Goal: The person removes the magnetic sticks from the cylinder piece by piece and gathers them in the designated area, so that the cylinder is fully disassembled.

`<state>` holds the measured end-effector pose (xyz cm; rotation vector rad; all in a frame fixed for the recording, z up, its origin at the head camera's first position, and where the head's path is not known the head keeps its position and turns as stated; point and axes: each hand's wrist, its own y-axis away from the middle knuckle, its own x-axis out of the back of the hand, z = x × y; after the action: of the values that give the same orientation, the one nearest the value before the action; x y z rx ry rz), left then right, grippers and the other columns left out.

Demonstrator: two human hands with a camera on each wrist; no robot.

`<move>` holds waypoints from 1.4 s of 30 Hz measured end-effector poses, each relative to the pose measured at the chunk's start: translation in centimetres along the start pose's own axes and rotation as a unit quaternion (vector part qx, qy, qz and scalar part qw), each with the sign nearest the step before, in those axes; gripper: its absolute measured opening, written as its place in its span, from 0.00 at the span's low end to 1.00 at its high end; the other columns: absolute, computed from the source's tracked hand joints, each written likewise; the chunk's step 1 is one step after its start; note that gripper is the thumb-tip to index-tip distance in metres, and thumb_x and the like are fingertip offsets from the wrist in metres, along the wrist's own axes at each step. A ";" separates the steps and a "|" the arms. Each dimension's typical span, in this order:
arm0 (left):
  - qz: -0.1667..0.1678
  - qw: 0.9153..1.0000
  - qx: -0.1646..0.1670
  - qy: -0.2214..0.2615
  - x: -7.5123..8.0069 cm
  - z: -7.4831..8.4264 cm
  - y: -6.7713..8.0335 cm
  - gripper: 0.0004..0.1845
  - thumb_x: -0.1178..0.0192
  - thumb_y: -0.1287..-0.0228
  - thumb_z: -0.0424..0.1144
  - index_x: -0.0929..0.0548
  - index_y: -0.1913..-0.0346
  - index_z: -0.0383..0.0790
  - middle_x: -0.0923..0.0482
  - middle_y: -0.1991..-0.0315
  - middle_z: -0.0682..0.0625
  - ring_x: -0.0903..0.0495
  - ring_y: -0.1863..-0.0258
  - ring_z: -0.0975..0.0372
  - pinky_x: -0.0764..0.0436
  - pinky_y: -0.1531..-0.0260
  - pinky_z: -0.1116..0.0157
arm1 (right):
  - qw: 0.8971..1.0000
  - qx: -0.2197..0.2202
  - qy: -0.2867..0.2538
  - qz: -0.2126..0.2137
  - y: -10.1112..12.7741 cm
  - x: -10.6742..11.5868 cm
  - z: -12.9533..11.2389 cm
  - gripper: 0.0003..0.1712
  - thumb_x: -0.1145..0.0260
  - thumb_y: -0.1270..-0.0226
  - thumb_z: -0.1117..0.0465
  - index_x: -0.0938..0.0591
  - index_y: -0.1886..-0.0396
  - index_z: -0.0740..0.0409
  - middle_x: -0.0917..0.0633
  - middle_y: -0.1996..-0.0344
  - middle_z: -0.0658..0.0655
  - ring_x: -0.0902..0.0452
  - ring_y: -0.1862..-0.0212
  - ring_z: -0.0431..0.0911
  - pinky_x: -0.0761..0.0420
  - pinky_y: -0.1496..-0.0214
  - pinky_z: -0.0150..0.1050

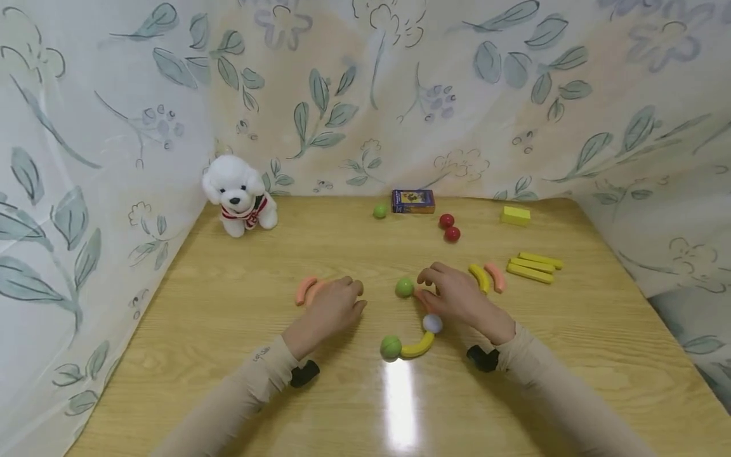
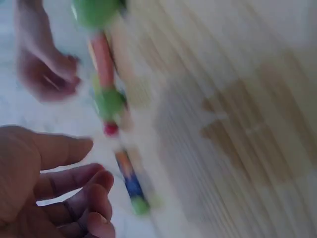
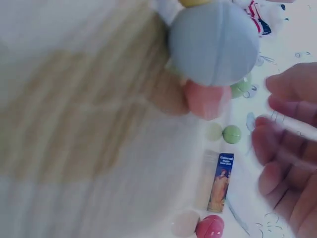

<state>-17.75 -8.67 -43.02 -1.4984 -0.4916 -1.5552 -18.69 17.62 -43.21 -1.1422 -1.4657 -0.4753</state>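
My left hand [image 1: 337, 304] hovers with loosely bent fingers beside two orange-pink curved pieces [image 1: 304, 292], partly covering one. In the left wrist view its thumb and fingers are apart, nothing between them. My right hand [image 1: 454, 295], fingers relaxed, is just right of a pink curved piece [image 1: 424, 301] and holds nothing in the right wrist view. An arc lies on the table: a green ball [image 1: 404, 287], that pink piece, a pale blue ball [image 3: 214, 43], a yellow curved piece [image 1: 419, 346] and a second green ball [image 1: 391, 348].
Right of my right hand lie a yellow curved piece [image 1: 480, 278], a pink one [image 1: 495, 278] and several yellow bars [image 1: 531, 270]. Farther back are a yellow block [image 1: 516, 216], two red balls [image 1: 452, 234], a card box [image 1: 413, 201], a green ball [image 1: 380, 211] and a plush dog [image 1: 237, 193].
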 end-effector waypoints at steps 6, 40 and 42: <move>-0.030 0.998 -0.048 0.032 -0.7 2.2 -1.0 0.05 0.37 0.36 0.35 0.18 0.65 0.36 0.22 0.71 0.47 0.25 0.74 0.60 0.27 0.75 0.67 | 0.996 -0.073 0.003 -0.057 0.5 -1.2 0.0 0.15 0.36 0.31 0.49 0.16 0.66 0.57 0.19 0.81 0.49 0.29 0.80 0.39 0.31 0.78 0.33; -0.037 0.996 -0.062 0.048 -1.2 2.2 -0.6 0.08 0.40 0.34 0.36 0.15 0.57 0.36 0.24 0.65 0.48 0.28 0.71 0.61 0.26 0.71 0.67 | 0.993 0.110 0.041 -0.033 1.9 -1.6 -2.8 0.09 0.28 0.40 0.56 0.16 0.77 0.50 0.20 0.81 0.43 0.32 0.80 0.32 0.32 0.79 0.26; -0.035 0.996 -0.062 0.048 -1.3 2.3 -0.7 0.09 0.40 0.33 0.37 0.14 0.56 0.37 0.25 0.65 0.48 0.29 0.71 0.62 0.27 0.72 0.69 | 0.992 0.118 0.042 -0.029 1.5 -1.8 -3.7 0.13 0.29 0.39 0.53 0.18 0.81 0.50 0.22 0.84 0.43 0.35 0.81 0.31 0.36 0.81 0.25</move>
<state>-17.14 -6.12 -43.57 -1.5051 -0.4011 -1.7316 -15.69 14.57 -44.37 -0.8845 -1.4431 -0.3743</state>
